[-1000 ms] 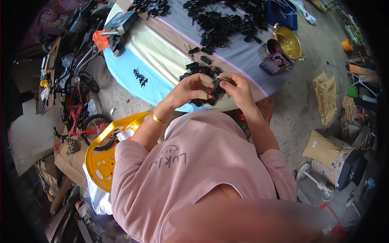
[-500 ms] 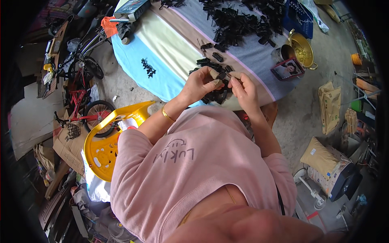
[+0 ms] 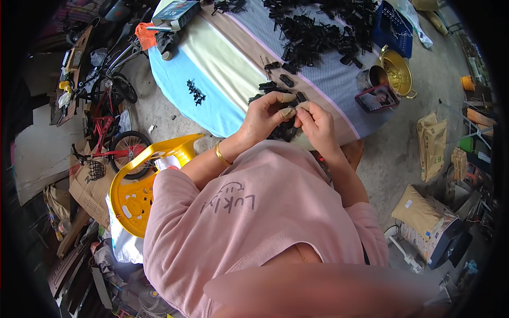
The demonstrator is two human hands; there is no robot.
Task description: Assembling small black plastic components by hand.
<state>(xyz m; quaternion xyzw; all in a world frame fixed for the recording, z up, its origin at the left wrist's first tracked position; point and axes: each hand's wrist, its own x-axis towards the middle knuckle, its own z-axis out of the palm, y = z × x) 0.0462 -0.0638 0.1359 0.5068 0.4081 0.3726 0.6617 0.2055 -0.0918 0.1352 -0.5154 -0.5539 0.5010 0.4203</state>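
My left hand and my right hand meet over the near edge of the cloth-covered table, fingertips almost touching. Tan coverings wrap some fingertips. The left thumb and index finger close around a small black plastic part, mostly hidden by the fingers. My right thumb and index finger are pinched together against its right side; what lies between them is too small to make out. Beneath and just beyond the hands lies a small group of similar black parts. A single black part lies a little farther off.
A large heap of black parts covers the far table. Small black pieces lie on the blue stripe at left. At right are a golden colander, a metal cup, a phone and a blue basket. A yellow chair stands left.
My right fingertips have moved slightly left, closer to the left ones. The black part, plainer before, is now mostly covered by fingers. The view has shifted slightly.
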